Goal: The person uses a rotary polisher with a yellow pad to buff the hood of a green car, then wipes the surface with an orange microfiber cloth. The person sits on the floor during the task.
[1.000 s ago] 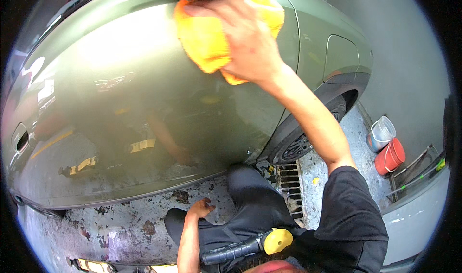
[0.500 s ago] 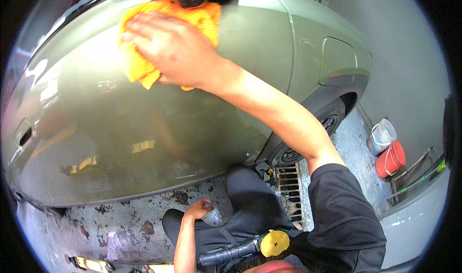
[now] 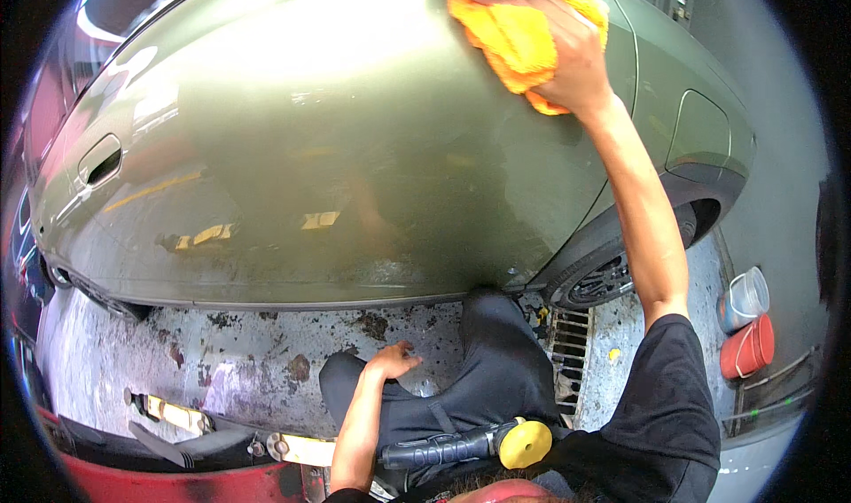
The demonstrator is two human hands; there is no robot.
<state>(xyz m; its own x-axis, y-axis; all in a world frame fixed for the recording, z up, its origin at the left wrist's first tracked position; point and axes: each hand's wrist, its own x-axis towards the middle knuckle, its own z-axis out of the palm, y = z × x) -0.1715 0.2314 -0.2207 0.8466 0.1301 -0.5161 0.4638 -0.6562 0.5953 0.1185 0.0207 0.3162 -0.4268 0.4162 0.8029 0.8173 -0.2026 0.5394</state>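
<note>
The orange cloth (image 3: 523, 38) looked soft and fluffy, bunched under the right hand (image 3: 567, 55). The olive-green car door (image 3: 337, 148) was smooth painted metal, glossy enough to mirror lights. The floor (image 3: 230, 361) was rough, stained concrete with dark flaking patches. The polisher (image 3: 461, 447) had a matt black plastic body and a smooth yellow pad. The two buckets (image 3: 745, 326) looked like plastic.
</note>
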